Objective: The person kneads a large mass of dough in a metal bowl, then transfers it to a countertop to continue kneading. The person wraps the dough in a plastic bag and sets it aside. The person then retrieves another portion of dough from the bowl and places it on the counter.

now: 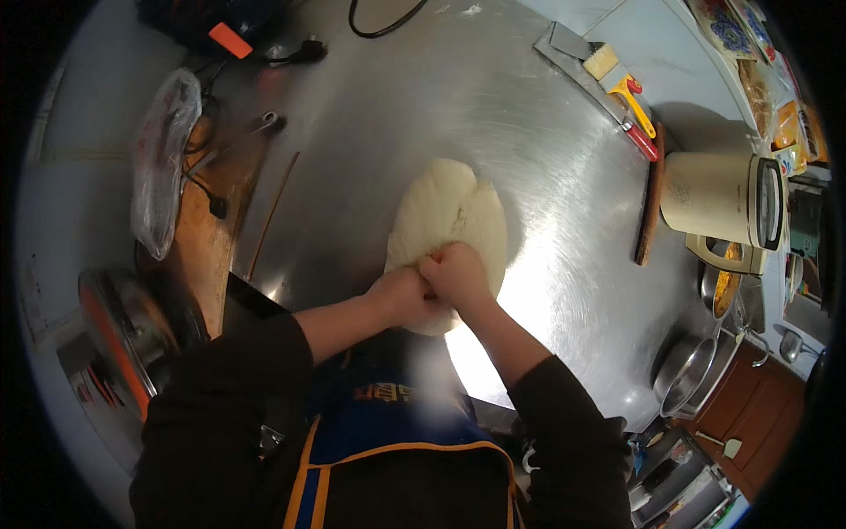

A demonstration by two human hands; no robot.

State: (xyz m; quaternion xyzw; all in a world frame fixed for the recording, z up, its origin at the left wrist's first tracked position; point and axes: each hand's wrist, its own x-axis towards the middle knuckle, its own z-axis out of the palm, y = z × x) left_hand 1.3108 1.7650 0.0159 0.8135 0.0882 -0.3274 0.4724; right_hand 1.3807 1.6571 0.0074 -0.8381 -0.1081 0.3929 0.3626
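A large oval slab of pale dough (444,198) lies on a stainless steel worktop (344,132) in front of me. My left hand (404,295) and my right hand (457,272) are curled into fists, touching each other, and press on the near half of the dough. Their curled fingers hide the part beneath them, so I cannot tell whether any dough is pinched inside. A dark mark and a notch at the far edge show on the dough. The near end of the dough reaches close to my blue apron (396,430).
Left are a thin stick (273,215), a wooden board (218,231), a plastic bag (165,165) and a plug. At right lie a pastry brush (621,86), a red-handled scraper (641,140), a wooden rod (651,198), a cream jug (710,198) and a steel bowl (687,377).
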